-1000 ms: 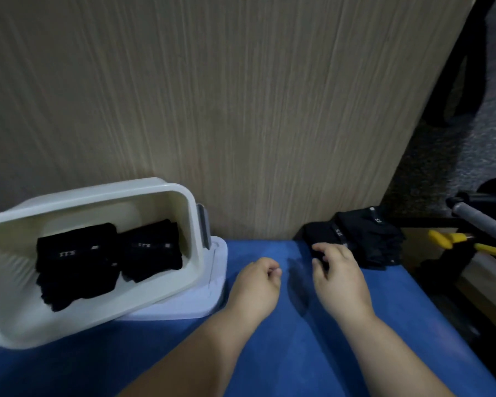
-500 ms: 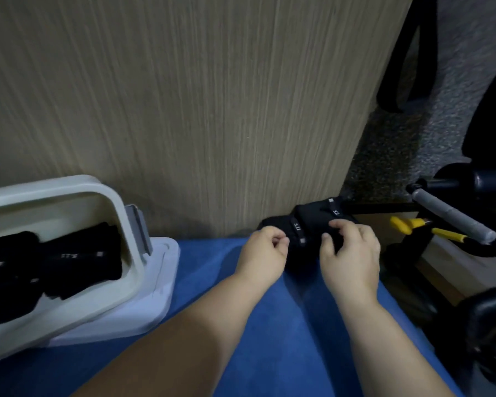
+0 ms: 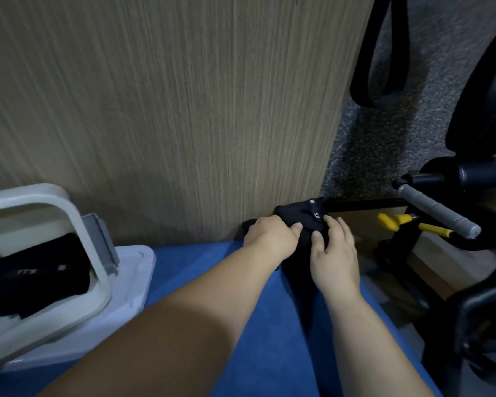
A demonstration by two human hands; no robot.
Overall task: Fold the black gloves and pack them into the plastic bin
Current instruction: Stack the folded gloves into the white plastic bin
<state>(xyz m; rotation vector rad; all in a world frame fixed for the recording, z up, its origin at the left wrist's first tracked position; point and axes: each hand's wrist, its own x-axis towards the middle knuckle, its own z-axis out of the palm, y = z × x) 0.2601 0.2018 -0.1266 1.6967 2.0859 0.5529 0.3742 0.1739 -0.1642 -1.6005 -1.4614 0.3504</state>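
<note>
L hand (image 3: 272,236) grips the black gloves (image 3: 295,219) w/ curled fingers, R hand (image 3: 334,250) lies flat on them, at the blue table's (image 3: 184,259) far R corner against the wood panel (image 3: 184,110), well apart from the plastic bin (image 3: 98,253) at L. Risk: pile's at the edge, so a lopsided tug could drop one off the side. Long axis seems L-R along the panel, labelled cuff pointing R.

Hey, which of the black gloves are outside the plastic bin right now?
The loose gloves against the wooden panel, under the left hand and right hand; the folded gloves lie inside the bin.
</note>
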